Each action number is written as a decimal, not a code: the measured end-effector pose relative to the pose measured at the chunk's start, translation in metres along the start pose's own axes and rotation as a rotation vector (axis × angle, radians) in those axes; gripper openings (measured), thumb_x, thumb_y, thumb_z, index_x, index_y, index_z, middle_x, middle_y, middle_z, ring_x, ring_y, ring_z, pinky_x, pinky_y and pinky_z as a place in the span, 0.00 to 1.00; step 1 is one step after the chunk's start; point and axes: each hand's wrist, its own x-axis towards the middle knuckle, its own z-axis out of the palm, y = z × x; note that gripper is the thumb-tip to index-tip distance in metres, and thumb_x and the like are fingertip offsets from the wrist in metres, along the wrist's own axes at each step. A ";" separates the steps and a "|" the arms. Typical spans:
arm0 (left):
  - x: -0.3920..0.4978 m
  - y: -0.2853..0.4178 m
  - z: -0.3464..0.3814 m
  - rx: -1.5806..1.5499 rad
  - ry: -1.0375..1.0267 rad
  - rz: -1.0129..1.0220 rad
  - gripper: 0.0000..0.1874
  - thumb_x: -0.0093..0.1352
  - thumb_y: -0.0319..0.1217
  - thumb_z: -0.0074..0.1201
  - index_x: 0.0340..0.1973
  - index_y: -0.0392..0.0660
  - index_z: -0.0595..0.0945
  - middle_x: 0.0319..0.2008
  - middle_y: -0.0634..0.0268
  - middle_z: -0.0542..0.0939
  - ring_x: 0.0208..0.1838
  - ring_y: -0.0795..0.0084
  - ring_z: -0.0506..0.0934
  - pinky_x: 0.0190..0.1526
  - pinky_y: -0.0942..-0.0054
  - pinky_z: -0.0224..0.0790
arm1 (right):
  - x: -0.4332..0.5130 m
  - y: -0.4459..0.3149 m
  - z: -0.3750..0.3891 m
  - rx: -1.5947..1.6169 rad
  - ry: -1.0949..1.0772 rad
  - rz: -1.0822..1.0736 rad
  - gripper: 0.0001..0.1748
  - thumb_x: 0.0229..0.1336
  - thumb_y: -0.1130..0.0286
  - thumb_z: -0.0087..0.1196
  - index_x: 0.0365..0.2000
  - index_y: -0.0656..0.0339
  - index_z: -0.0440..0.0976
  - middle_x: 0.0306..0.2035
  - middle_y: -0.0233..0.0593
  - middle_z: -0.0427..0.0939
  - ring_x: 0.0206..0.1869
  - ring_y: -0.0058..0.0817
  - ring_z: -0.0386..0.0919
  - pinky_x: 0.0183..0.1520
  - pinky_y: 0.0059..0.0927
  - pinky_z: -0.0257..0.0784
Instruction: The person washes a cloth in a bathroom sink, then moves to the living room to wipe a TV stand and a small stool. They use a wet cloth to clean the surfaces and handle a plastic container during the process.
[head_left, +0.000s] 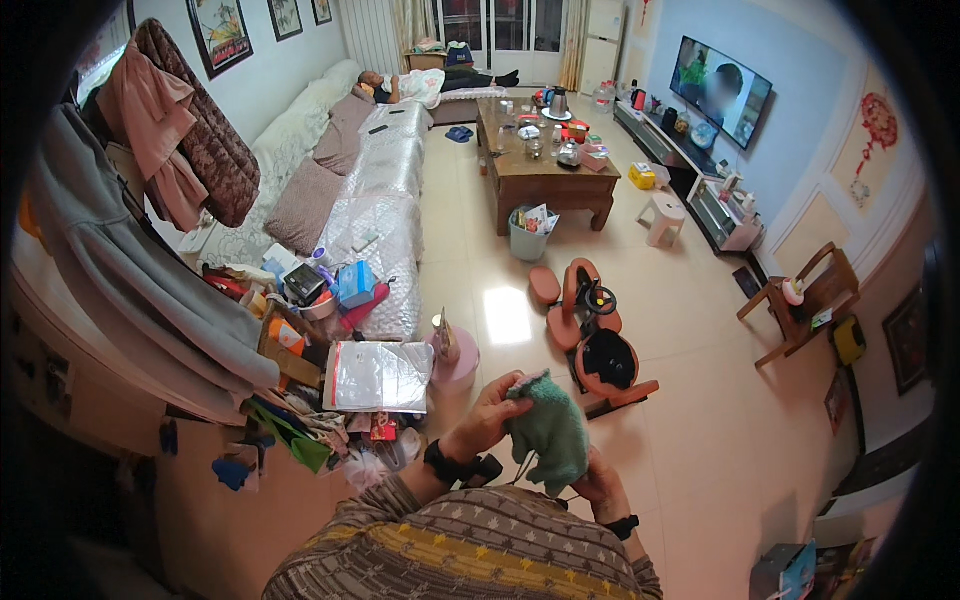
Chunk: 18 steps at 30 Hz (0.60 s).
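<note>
A green fuzzy cloth (553, 435) hangs between my two hands, in front of my patterned sweater. My left hand (489, 420) pinches its upper left corner, where a pinkish edge shows. My right hand (602, 482) is at its lower right edge, with the fingers partly hidden behind the cloth. Thin dark cords (525, 466) show below the cloth, near my sweater. Both wrists wear black bands.
Ahead on the floor stands an orange-brown padded exercise machine (592, 330). Left of it is a pink round stool (459, 360), beside a box with a plastic-wrapped top (379, 377). Farther off are a grey waste bin (529, 244), a wooden coffee table (551, 184) and a person lying on the sofa (405, 86).
</note>
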 end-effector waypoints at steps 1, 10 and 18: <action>-0.003 0.002 0.000 0.013 -0.006 0.013 0.15 0.67 0.25 0.48 0.49 0.42 0.71 0.44 0.66 0.74 0.50 0.73 0.72 0.54 0.72 0.63 | -0.003 0.002 -0.005 0.029 0.000 -0.010 0.26 0.57 0.63 0.55 0.53 0.61 0.63 0.50 0.38 0.72 0.50 0.33 0.73 0.53 0.38 0.70; -0.014 0.024 -0.001 0.046 0.155 0.169 0.19 0.68 0.28 0.47 0.54 0.40 0.69 0.47 0.62 0.74 0.50 0.73 0.73 0.51 0.75 0.65 | -0.015 0.004 -0.054 0.441 0.440 -0.204 0.16 0.59 0.65 0.49 0.45 0.62 0.70 0.45 0.40 0.75 0.48 0.37 0.74 0.52 0.44 0.70; -0.027 0.044 -0.024 0.251 0.394 0.154 0.16 0.71 0.29 0.39 0.52 0.37 0.71 0.43 0.60 0.77 0.41 0.71 0.76 0.45 0.73 0.70 | -0.077 -0.032 -0.078 -0.352 0.646 -0.473 0.25 0.63 0.57 0.46 0.50 0.69 0.65 0.50 0.44 0.73 0.52 0.36 0.71 0.56 0.36 0.65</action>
